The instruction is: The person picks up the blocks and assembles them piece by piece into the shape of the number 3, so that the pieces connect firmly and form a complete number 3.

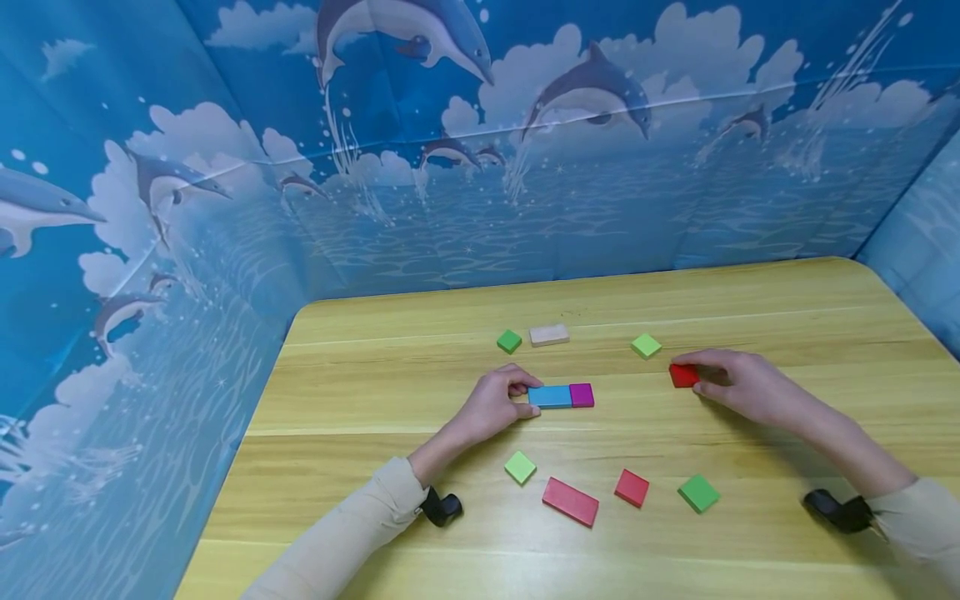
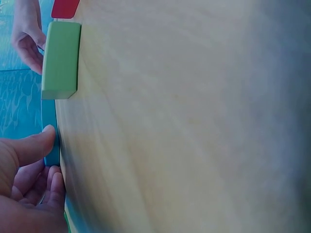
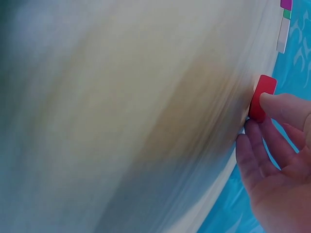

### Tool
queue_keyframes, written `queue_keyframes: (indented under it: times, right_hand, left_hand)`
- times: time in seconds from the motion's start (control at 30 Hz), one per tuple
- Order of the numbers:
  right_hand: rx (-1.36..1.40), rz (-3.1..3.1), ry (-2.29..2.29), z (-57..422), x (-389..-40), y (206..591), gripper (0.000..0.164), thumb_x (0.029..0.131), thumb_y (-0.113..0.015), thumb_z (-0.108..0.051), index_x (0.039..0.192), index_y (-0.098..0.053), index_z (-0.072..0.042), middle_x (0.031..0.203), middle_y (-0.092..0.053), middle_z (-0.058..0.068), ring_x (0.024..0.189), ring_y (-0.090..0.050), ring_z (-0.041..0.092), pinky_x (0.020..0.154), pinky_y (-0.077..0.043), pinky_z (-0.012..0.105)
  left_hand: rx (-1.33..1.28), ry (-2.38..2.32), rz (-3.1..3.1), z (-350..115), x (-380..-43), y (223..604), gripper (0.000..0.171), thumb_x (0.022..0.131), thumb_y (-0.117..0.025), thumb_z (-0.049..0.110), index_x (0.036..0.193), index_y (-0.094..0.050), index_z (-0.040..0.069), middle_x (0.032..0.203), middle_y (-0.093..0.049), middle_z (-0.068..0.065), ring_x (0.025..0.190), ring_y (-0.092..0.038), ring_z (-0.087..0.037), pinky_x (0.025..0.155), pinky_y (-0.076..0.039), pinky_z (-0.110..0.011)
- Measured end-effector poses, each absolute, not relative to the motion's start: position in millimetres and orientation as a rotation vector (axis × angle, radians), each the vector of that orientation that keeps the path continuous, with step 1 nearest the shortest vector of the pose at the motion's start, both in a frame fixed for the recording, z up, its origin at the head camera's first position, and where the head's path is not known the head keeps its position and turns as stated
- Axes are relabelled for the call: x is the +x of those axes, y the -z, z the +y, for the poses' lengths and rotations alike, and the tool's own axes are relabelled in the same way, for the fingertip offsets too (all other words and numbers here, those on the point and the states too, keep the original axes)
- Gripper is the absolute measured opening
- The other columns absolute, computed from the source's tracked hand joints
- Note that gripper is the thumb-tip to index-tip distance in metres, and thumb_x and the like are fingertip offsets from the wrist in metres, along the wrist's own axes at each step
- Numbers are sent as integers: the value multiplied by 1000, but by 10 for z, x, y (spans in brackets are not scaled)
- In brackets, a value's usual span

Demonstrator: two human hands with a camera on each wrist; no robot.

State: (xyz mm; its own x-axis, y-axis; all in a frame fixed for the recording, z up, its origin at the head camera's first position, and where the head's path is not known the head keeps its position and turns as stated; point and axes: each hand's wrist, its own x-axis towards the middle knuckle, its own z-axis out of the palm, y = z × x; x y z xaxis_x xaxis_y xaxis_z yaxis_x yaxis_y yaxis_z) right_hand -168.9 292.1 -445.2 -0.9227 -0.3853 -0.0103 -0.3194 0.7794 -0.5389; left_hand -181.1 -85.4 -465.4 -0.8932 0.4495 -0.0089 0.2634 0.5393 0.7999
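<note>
On the middle of the table a blue rectangular block (image 1: 551, 397) lies end to end with a purple square block (image 1: 582, 395). My left hand (image 1: 497, 403) grips the blue block's left end between thumb and fingers; the left wrist view shows the thumb (image 2: 43, 141) on its side. Further right, my right hand (image 1: 750, 388) pinches a red block (image 1: 683, 376) at its right side. In the right wrist view the thumb presses this red block (image 3: 263, 97), and the other fingers spread beneath it.
Behind lie a green block (image 1: 509, 341), a pale pinkish block (image 1: 549, 335) and a light green block (image 1: 646, 346). Nearer me are a light green block (image 1: 520, 468), a long red block (image 1: 571, 502), a red square (image 1: 632, 487) and a green square (image 1: 699, 493). Dolphin-printed curtains (image 1: 480, 217) border the table.
</note>
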Motion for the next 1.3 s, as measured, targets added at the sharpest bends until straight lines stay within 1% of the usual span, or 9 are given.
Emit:
queue_keyframes:
  times: [0.33, 0.6, 0.77, 1.1, 1.3]
  right_hand:
    - [-591, 2864, 807, 2898, -1692, 4454, 43, 88, -70, -3, 130, -62, -4, 121, -62, 24, 107, -60, 43, 82, -51, 55]
    - [-630, 2851, 821, 2846, -1664, 4430, 43, 88, -71, -4, 130, -62, -4, 121, -63, 21, 108, -60, 41, 83, -51, 55]
    - [-631, 2840, 831, 2785, -1666, 4407, 43, 88, -71, -5, 130, -62, -5, 121, -64, 19, 108, -60, 39, 85, -51, 55]
    - [-674, 2817, 878, 2630, -1704, 4391, 42, 87, -73, -5, 128, -63, -8, 119, -65, 13, 105, -61, 34, 83, -52, 51]
    - [-689, 2797, 897, 2520, -1734, 4377, 43, 87, -73, -5, 129, -63, -6, 122, -64, 17, 106, -62, 36, 85, -52, 52]
  left_hand:
    - [608, -1283, 2552, -855, -1815, 4643, 29, 82, -79, 6, 111, -72, 6, 102, -61, 3, 92, -54, -10, 83, -48, -21]
    - [614, -1290, 2553, -861, -1819, 4651, 29, 82, -80, 6, 110, -73, 7, 101, -61, 3, 90, -54, -11, 82, -49, -21]
    - [610, -1306, 2543, -863, -1813, 4649, 29, 82, -80, 5, 110, -73, 7, 100, -61, 3, 91, -54, -11, 82, -48, -22]
    - [611, -1298, 2545, -858, -1822, 4658, 29, 82, -79, 5, 110, -72, 6, 102, -61, 3, 92, -54, -10, 83, -48, -21]
    - [616, -1306, 2547, -868, -1833, 4671, 29, 82, -80, 5, 110, -73, 7, 101, -61, 4, 91, -54, -10, 82, -48, -21]
